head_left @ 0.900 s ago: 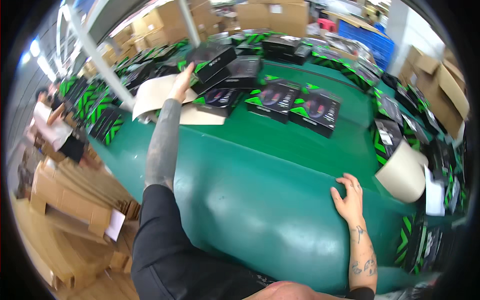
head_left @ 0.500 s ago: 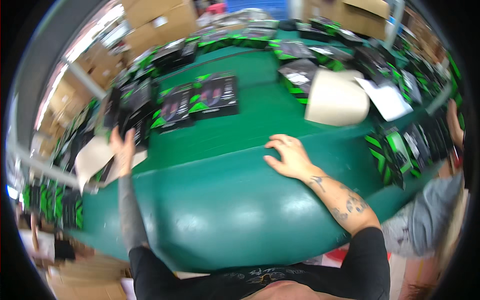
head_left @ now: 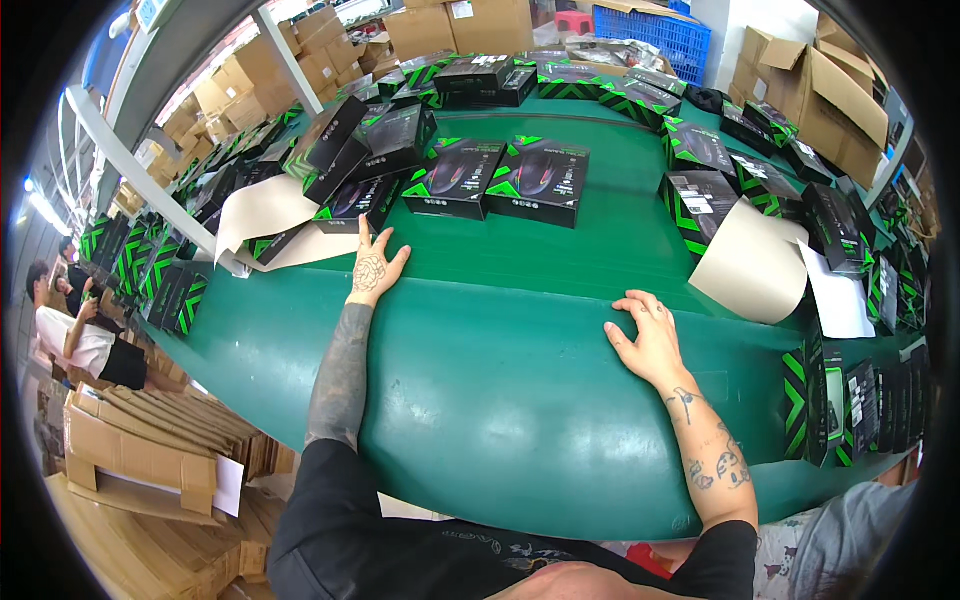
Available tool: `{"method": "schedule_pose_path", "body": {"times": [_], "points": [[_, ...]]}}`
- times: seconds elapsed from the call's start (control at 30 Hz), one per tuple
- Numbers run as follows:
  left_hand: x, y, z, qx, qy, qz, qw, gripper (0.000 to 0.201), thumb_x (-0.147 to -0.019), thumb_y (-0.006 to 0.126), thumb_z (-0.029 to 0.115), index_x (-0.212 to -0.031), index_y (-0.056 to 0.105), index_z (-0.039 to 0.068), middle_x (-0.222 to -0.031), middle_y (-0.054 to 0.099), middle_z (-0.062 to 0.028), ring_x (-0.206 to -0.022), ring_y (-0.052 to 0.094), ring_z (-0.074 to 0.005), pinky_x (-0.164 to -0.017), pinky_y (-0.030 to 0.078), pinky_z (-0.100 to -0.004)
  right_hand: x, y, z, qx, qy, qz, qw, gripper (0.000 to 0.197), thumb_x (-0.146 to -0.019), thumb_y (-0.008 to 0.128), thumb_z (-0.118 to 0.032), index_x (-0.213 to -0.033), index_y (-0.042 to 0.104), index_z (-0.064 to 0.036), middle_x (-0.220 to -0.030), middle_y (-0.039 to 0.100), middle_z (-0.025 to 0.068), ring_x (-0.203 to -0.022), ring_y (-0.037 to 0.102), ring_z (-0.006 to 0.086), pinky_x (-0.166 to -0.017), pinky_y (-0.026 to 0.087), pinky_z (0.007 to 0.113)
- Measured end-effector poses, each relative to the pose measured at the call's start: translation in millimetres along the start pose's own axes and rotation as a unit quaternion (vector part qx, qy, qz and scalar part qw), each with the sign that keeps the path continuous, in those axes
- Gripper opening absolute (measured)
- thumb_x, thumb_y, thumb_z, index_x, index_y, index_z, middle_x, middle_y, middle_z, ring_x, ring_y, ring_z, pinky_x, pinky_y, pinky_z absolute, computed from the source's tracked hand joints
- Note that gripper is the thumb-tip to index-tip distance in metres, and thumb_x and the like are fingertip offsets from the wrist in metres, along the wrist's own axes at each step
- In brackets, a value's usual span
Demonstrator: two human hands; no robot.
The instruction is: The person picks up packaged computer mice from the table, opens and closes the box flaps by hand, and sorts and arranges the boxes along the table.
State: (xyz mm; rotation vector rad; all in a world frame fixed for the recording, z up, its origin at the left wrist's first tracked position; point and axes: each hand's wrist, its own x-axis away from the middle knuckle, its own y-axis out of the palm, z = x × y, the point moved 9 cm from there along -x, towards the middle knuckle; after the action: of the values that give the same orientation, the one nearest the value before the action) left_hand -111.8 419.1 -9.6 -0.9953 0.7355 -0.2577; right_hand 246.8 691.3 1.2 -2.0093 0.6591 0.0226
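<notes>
My left hand (head_left: 375, 268) is open over the green work surface (head_left: 450, 350), its fingertips close to a black-and-green mouse box (head_left: 362, 203) at the end of a pile. Two more such boxes lie flat side by side farther in, one box (head_left: 452, 178) left of the other box (head_left: 540, 180). My right hand (head_left: 648, 338) rests on the green surface with fingers apart and slightly bent, holding nothing. Beyond it a curled cream sheet (head_left: 750, 268) leans against a black-and-green box (head_left: 700, 208).
Another cream sheet (head_left: 262, 215) lies under the left pile. A row of boxes (head_left: 850, 400) stands at the right edge, near a person's grey sleeve (head_left: 850, 530). Metal posts (head_left: 140, 175) rise at the left. Flattened cartons (head_left: 140, 450) are stacked on the floor; other people are at far left.
My view has swung to the left, so things appear shifted right. The left hand, earlier beside the piled boxes and cream sheet, is now nearer the flat boxes. Both hands remain without anything held.
</notes>
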Motion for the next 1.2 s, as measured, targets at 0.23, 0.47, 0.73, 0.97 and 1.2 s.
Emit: {"method": "schedule_pose_path", "body": {"times": [0.23,0.47,0.73,0.97,1.2], "points": [[-11,-12,35,0.027,0.105,0.083,0.991,0.036,-0.081,0.067,0.024,-0.11,0.058,0.005,-0.131,0.046,-0.0208,-0.114,0.051,-0.0371,-0.094,0.042,-0.0414,0,-13,13,0.017,-0.006,0.028,0.999,0.036,-0.079,0.065,-0.03,-0.107,0.061,-0.0076,-0.122,0.054,0.0163,-0.115,0.049,0.0333,-0.099,0.037,0.043],[-1,-15,42,0.049,0.157,-0.021,0.986,0.015,-0.083,0.062,0.016,-0.09,0.062,0.002,-0.097,0.062,-0.0138,-0.095,0.059,-0.0305,-0.086,0.045,-0.0379,-7,0,8,-0.017,-0.004,-0.002,1.0,0.035,-0.082,0.063,-0.033,-0.107,0.06,-0.009,-0.123,0.051,0.0143,-0.117,0.046,0.0316,-0.101,0.034,0.042],[-3,2,45,0.074,0.135,-0.036,0.987,0.018,-0.084,0.062,0.019,-0.091,0.062,0.002,-0.098,0.061,-0.0138,-0.096,0.058,-0.0306,-0.087,0.044,-0.0386,5,-49,23,0.018,-0.039,0.211,0.977,0.045,-0.077,0.066,-0.031,-0.114,0.056,-0.0083,-0.128,0.043,0.0229,-0.121,0.04,0.0405,-0.104,0.031,0.046],[-6,1,49,0.052,0.137,-0.02,0.989,0.016,-0.082,0.063,0.018,-0.091,0.062,0.004,-0.1,0.06,-0.0111,-0.096,0.056,-0.0298,-0.086,0.043,-0.0385,52,-178,175,0.086,0.282,0.478,0.827,0.08,-0.072,0.074,-0.029,-0.132,0.036,0.0066,-0.132,0.042,0.0295,-0.125,0.04,0.0381,-0.104,0.034,0.042],[-7,4,56,0.059,0.144,-0.018,0.988,0.017,-0.082,0.063,0.018,-0.091,0.061,0.004,-0.098,0.06,-0.0106,-0.095,0.056,-0.0297,-0.086,0.041,-0.0386,-10,-162,159,-0.544,0.146,0.479,0.673,0.029,-0.085,0.059,-0.008,-0.112,0.053,-0.0005,-0.098,0.062,0.0079,-0.085,0.063,0.019,-0.074,0.051,0.032]]}}
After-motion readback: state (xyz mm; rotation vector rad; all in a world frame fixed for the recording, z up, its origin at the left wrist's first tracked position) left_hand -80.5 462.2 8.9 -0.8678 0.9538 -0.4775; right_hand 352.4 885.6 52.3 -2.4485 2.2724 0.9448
